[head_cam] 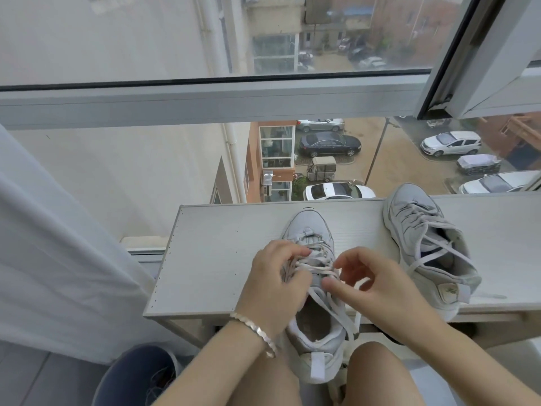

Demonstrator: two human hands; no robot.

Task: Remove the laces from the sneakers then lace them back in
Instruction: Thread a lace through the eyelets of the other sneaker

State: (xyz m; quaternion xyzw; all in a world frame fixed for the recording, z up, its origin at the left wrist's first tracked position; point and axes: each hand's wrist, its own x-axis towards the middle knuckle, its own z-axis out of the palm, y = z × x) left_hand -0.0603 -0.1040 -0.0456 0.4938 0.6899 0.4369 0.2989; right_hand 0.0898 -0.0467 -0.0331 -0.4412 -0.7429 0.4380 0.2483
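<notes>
Both the left hand [275,278] and right hand [377,285] pinch the soft, limp lace [319,269] on the centre-frame sneaker [307,227], probably best gripped at a crossing.

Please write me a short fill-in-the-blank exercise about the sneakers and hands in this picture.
1. The table bears ___ sneakers.
2. The bracelet is on the ___ wrist.
3. The left hand and the right hand hold the ___ of the near sneaker.
4. The other sneaker stands to its ___.
Missing: two, left, laces, right.
</notes>
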